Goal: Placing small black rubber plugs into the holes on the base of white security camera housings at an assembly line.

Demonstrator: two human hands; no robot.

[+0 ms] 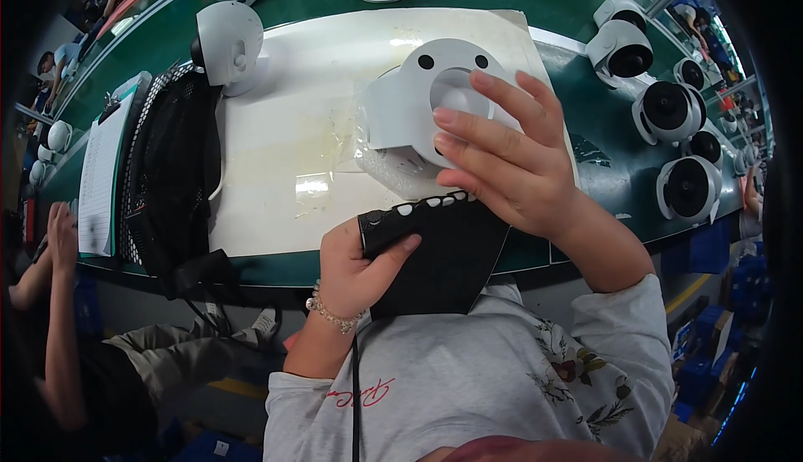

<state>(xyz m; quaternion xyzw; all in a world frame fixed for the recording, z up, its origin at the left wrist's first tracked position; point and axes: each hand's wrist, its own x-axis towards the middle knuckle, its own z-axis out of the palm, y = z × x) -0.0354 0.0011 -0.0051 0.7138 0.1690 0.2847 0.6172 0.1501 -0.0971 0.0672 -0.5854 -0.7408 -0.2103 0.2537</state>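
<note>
A white camera housing (393,115) lies on a piece of clear bubble wrap (386,169), its round recessed base facing up. Two black round pads (426,62) show on the base rim. My left hand (355,270) grips a black sheet (443,261) by its left edge, thumb on top. Several white round spots line the sheet's upper edge. My right hand (519,157) hovers over the housing's base with its fingers spread, covering part of the rim. Its thumb is close to the sheet's upper edge. Nothing shows between these fingers, though a tiny piece could be hidden.
A white board (284,153) covers the green bench. One white camera (230,44) stands at its far left; several more, such as this camera (690,188), line the right. A black mesh bag (176,169) and a clipboard (104,178) lie left. A co-worker's hand (61,232) is beyond.
</note>
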